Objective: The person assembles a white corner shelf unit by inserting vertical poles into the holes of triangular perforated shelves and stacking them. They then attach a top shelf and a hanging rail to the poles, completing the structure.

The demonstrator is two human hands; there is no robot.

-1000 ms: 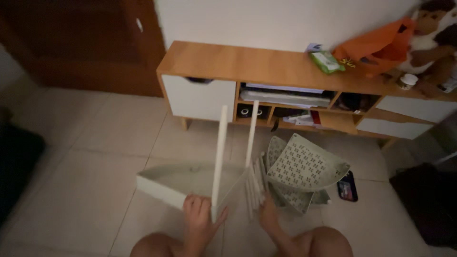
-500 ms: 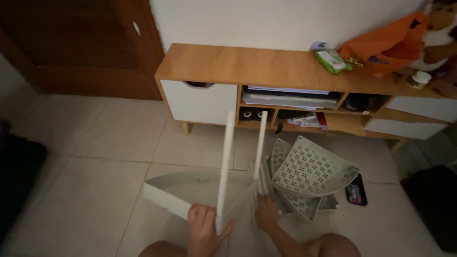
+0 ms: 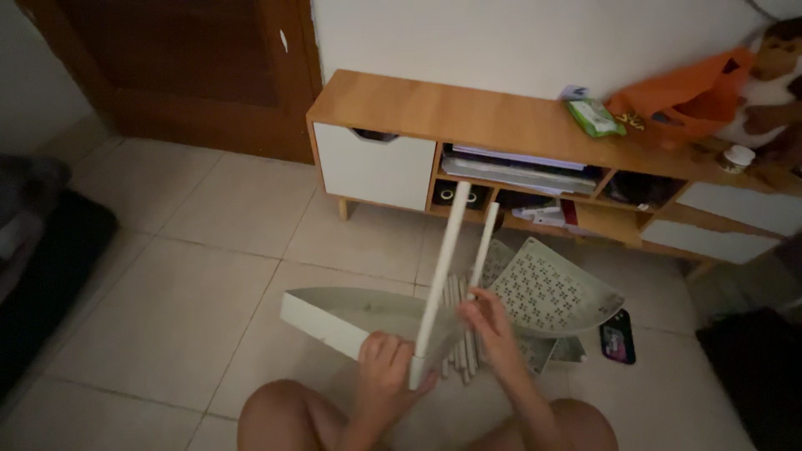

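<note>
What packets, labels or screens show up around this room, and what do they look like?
Green packet: lies on top of the wooden cabinet, right of middle; flat, soft, rectangular, with a pale label patch.
Small box: just behind the packet by the wall; pale bluish white.
Little jar: far right of the cabinet top; round, white lid.
Phone: flat on the floor by the perforated shelf trays; dark rectangle, colourful screen or case.

Tiled floor (image 3: pixel 167 276) is being occupied by a pale corner shelf tray (image 3: pixel 334 317), perforated shelf panels (image 3: pixel 551 288), and a phone (image 3: pixel 616 338).
</note>
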